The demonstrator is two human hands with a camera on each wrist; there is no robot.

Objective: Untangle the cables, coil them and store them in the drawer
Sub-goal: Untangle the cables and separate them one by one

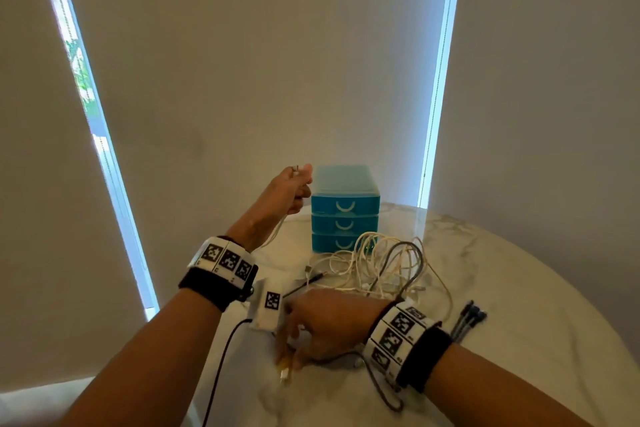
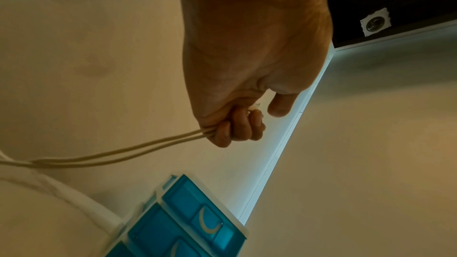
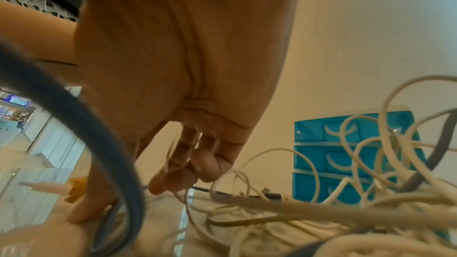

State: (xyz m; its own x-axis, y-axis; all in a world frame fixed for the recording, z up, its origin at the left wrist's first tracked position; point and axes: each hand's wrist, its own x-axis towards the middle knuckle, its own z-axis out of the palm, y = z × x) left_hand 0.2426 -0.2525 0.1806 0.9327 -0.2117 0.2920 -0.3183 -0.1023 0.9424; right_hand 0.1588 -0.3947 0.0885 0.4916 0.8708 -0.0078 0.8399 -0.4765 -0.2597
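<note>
My left hand (image 1: 300, 189) is raised left of the blue drawer unit (image 1: 345, 208) and grips a doubled white cable (image 1: 274, 236), its metal plug poking out above the fist. The left wrist view shows that fist (image 2: 237, 126) closed round two strands of the white cable (image 2: 123, 153). My right hand (image 1: 294, 347) is low on the table, its fingers (image 3: 183, 173) curled round a thin white strand. A white plug with a yellow tag (image 1: 284, 371) lies by its thumb. The tangle of white and grey cables (image 1: 377, 267) lies in front of the shut drawers.
The round marble table (image 1: 519, 288) ends close to the wall and blinds. A bundle of dark ties (image 1: 469, 321) lies right of my right wrist. A grey cable (image 1: 381, 388) loops under that wrist, and a black lead (image 1: 221, 364) hangs off the table's left edge.
</note>
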